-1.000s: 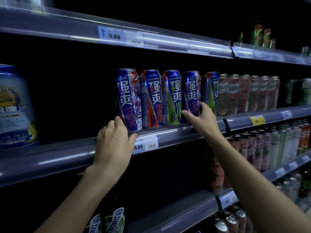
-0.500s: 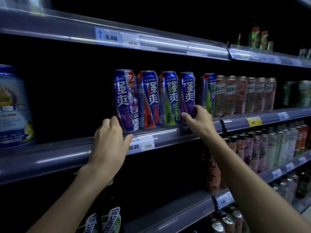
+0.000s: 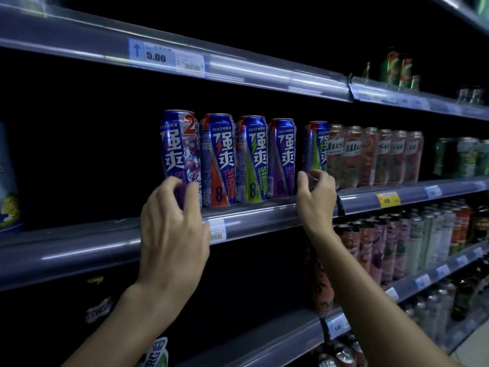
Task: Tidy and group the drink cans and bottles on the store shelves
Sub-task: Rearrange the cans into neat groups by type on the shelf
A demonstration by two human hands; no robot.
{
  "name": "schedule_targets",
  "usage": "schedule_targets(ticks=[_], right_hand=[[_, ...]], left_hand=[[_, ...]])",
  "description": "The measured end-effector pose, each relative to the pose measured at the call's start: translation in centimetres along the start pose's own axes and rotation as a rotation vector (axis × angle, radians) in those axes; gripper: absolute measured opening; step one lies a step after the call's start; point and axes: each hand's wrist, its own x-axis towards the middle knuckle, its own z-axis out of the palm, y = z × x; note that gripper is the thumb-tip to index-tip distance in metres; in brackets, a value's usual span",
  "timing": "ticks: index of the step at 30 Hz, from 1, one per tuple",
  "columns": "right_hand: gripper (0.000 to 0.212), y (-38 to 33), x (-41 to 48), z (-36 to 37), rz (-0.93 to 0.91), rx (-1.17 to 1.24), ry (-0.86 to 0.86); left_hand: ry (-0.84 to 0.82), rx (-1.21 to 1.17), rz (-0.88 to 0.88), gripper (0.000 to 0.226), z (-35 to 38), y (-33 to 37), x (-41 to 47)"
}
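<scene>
Left hand: the left hand is raised to the front edge of the middle shelf, fingers curled round the lower part of the tall blue can with purple grape artwork; thumb on the can's right side, fingers on its left, so it grips the can.
Right hand: the right hand is up at the same shelf, thumb and fingers bent in a loose half-open curl at the base of the tall blue can with a green stripe; whether it actually presses the can I cannot tell.
Row between the hands: a blue can with an orange lightning stripe, a blue can with a lime lightning stripe and a blue can with a purple stripe stand upright, touching side by side, next to the grape can.
Gap: the green-striped can stands apart from the purple-striped one, with dark shelf showing between them.
Right neighbours: a row of pinkish-red cans begins just beside the green-striped can.
Shelf: the grey metal shelf edge carries a white price tag and a yellow price tag.
Above: a blue and white price label reading 5.00.
</scene>
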Motion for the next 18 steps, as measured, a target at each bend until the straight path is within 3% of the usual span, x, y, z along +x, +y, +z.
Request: schedule_targets(ticks=[4, 7, 14, 18], right_hand=[[0.039, 1.0, 1.0, -0.1, 0.050, -0.067, 0.046], [0.053, 1.1, 2.2, -0.3, 0.144, -0.076, -0.018], [0.061, 1.5, 4.1, -0.7, 0.240, -0.196, -0.075], [0.050, 1.6, 4.3, -0.9, 0.206, -0.244, -0.100]], left_hand=[[-0.004, -0.076, 0.158, 0.033, 1.8, 3.0, 0.3], [-0.086, -0.043, 0.190, 0.042, 3.0, 4.8, 0.8], [-0.195, 0.076, 0.182, 0.052, 3.6, 5.5, 1.1], [-0.206, 0.115, 0.193, 0.048, 3.6, 5.7, 1.2]])
